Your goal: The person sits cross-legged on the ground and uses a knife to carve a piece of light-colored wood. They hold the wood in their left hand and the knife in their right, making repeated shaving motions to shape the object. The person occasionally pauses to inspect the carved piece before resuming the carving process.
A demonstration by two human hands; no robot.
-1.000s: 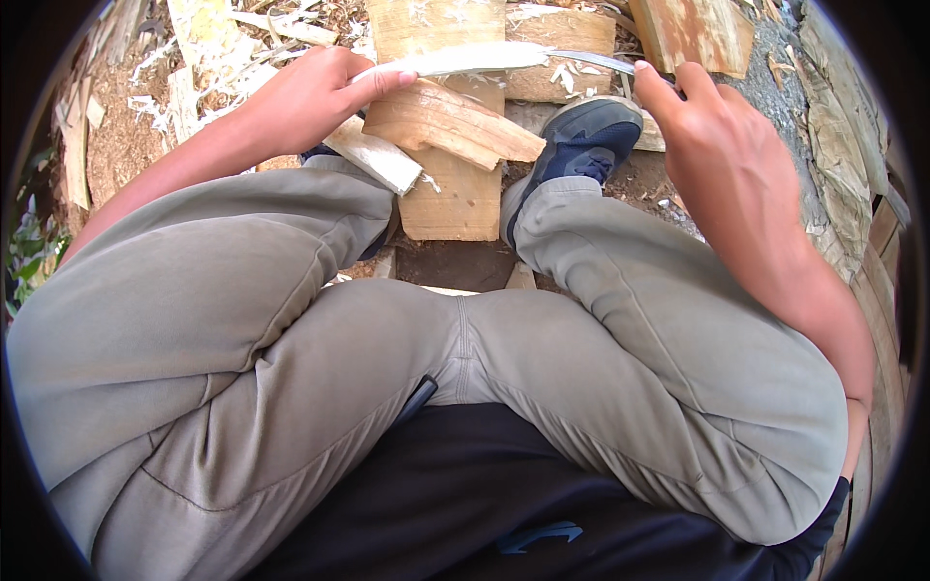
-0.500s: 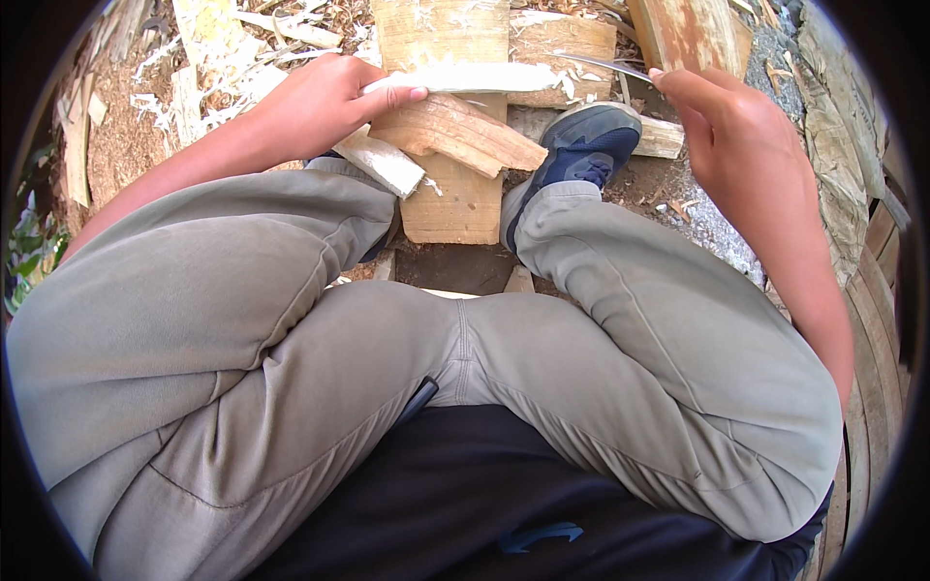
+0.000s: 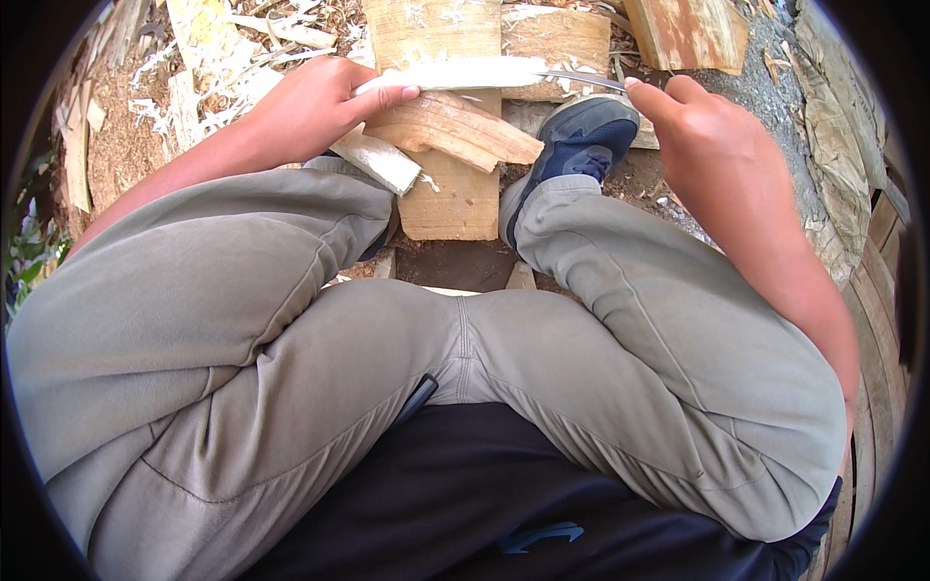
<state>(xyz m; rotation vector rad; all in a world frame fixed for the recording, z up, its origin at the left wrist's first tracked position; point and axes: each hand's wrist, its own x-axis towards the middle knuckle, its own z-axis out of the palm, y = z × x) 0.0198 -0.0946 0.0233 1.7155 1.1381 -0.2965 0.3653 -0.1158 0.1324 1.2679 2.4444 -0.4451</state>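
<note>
My left hand [image 3: 334,97] is closed on one end of a pale, whittled wooden stick [image 3: 465,74], its thumb along the near side. The stick lies crosswise over an upright-running wooden board [image 3: 450,211] between my feet. In my right hand [image 3: 712,136] is a knife, its thin blade [image 3: 586,78] pointing left and touching or very near the stick's right end. The knife's handle is hidden in my fist. Just below the stick, a rough split piece of wood [image 3: 455,128] and a shorter white offcut [image 3: 383,163] rest on the board.
Wood shavings [image 3: 208,92] and scraps are strewn at the far left. Another block [image 3: 557,53] lies behind the stick, and a weathered plank [image 3: 688,34] stands farther right. My shoe [image 3: 586,136] is close below the blade. A crumpled sheet [image 3: 838,145] borders the right side.
My right hand has moved left and slightly down, bringing the knife blade from above and beyond the stick's right end to that end. My left hand and the stick have barely shifted.
</note>
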